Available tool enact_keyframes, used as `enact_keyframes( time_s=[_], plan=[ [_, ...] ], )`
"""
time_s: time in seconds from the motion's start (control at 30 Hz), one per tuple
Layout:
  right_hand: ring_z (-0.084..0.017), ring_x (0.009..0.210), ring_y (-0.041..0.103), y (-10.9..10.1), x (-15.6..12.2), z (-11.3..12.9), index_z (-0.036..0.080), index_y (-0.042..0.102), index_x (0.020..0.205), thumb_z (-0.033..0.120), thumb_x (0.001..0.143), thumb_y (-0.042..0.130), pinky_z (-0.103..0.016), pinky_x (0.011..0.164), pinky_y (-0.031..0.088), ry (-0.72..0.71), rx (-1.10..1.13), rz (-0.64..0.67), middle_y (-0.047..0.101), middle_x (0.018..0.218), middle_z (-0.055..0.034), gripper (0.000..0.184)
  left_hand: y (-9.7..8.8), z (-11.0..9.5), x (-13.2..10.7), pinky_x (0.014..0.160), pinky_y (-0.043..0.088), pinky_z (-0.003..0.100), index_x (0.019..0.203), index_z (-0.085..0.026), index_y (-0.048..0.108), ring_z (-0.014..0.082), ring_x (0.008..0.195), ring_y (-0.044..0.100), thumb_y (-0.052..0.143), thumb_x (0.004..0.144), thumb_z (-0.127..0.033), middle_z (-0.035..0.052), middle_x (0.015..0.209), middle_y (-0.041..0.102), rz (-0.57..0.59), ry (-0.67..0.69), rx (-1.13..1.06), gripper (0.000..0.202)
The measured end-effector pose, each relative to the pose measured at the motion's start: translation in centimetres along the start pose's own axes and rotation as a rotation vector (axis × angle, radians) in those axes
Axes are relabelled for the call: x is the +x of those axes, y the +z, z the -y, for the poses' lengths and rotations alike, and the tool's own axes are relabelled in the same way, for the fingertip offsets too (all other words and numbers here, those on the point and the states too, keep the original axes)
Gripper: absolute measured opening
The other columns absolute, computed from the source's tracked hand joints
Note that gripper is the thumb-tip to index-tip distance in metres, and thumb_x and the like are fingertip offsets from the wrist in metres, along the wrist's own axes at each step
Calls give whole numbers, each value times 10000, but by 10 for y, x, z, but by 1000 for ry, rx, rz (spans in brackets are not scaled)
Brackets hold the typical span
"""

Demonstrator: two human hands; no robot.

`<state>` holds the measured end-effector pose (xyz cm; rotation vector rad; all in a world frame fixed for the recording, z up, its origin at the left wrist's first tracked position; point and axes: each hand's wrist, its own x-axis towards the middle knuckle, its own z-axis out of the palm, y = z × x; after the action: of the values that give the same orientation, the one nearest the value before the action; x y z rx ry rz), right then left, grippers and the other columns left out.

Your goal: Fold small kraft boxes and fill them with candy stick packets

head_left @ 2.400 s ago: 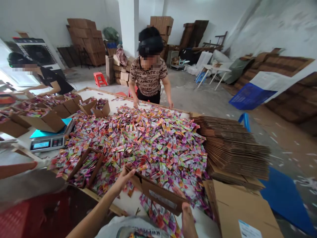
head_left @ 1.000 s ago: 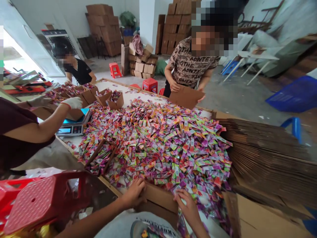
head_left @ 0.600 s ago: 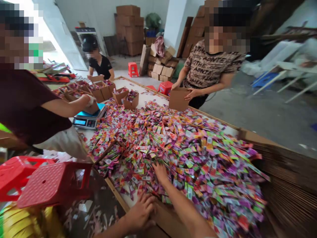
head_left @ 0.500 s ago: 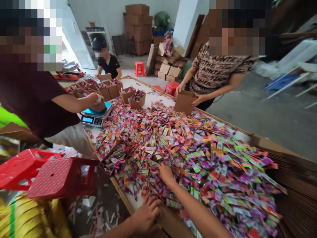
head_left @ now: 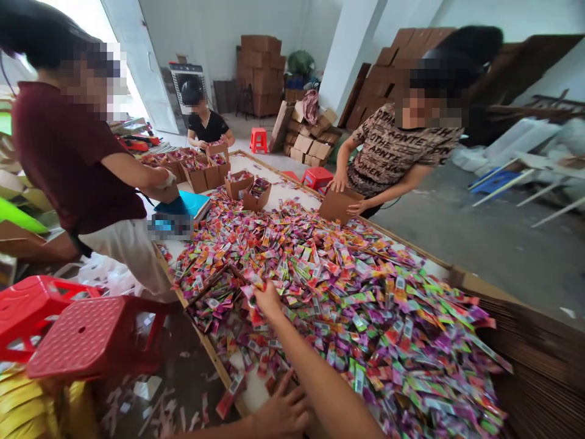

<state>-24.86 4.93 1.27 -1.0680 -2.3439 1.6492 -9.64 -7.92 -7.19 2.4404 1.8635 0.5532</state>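
My right hand (head_left: 267,300) is closed at the near part of a heap of small colourful packets (head_left: 315,259), with a few packets (head_left: 252,291) at its fingertips. Lower down, by the near table edge, my left hand (head_left: 282,410) has its fingers spread. It lies against a brown cardboard box, mostly hidden by my right forearm and cut off by the frame. Whether the left hand bears on the box I cannot tell. A thin dark stick (head_left: 208,286) lies on the packets left of my right hand.
A co-worker on the right holds an open carton (head_left: 340,206). Another reaches over a scale (head_left: 183,207) at left, and a third sits behind filled cartons (head_left: 198,174). Red stools (head_left: 86,335) stand left of the wooden table edge (head_left: 214,360); flattened cardboard (head_left: 539,360) is stacked right.
My right hand has moved left and away from me, with packets now at its fingertips. My left hand has dropped slightly, its fingers more spread. The right co-worker's carton has tilted.
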Motion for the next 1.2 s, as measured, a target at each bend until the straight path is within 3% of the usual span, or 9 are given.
enact_keyframes(
  time_s=[0.13,0.27,0.4,0.5,0.6,0.8,0.97,1.07,1.2],
  plan=[
    [-238,1065,633,37,-2,32,177,540,1222,342,628,811,-366,953,480,-20,29,87,680,1173,-81,673,11,-2,-7,1147,301,447,1288,-230,555,253,1192,598,475,948,-444,51,1214,722,3,-31,-104,409],
    [-251,1048,654,18,-20,25,167,597,1155,416,720,707,-399,951,494,-16,110,136,679,1165,-98,513,7,-8,-2,1119,301,494,1361,-394,495,276,1230,564,489,943,-497,20,1393,614,-98,-5,-20,431],
    [-249,890,704,-51,-73,-39,174,647,1066,470,801,541,-414,868,547,4,121,100,723,1003,-97,411,-11,-14,9,1086,302,540,1367,-433,488,294,1248,544,432,950,-552,59,1373,615,-107,-3,97,437],
    [-295,1187,613,-109,-144,-118,204,659,1148,501,759,553,-446,1070,434,-7,-33,-58,673,1228,-134,500,-23,-14,12,1087,296,538,1438,-423,410,300,1317,486,379,961,-567,71,1399,587,-59,34,62,499],
    [-383,1337,478,-146,-218,-194,228,666,1163,504,548,734,-513,1130,353,219,-166,-121,614,1330,-161,678,-23,-14,12,1085,287,575,1502,-426,295,325,1353,450,371,955,-584,104,1475,514,14,17,-37,575],
    [-346,1052,674,-136,-278,-262,227,593,1119,688,497,754,-462,914,532,488,439,-309,693,1114,-135,791,-10,-34,28,1115,198,676,1512,-451,264,351,1330,475,554,908,-422,119,1436,546,233,-349,-318,670],
    [-346,1069,651,-108,-267,-267,212,580,1025,665,548,690,-455,980,497,409,282,-588,703,1066,-132,667,-2,-49,46,1130,166,686,1365,-428,536,349,1293,504,557,872,-248,104,1275,635,277,-573,-299,525],
    [-348,1079,641,-104,-263,-267,207,605,1037,636,633,603,-475,994,480,398,153,-638,706,1055,-137,589,3,-43,44,1107,210,689,1475,-397,392,357,1300,499,494,927,-322,135,1364,601,280,-447,-252,563],
    [-332,1089,646,-102,-265,-273,201,610,1079,601,661,578,-459,1000,485,422,127,-612,688,1106,-145,580,5,-21,30,1103,245,655,1559,-371,123,412,1423,342,617,800,-631,190,1617,274,266,100,-206,942]
  ],
)
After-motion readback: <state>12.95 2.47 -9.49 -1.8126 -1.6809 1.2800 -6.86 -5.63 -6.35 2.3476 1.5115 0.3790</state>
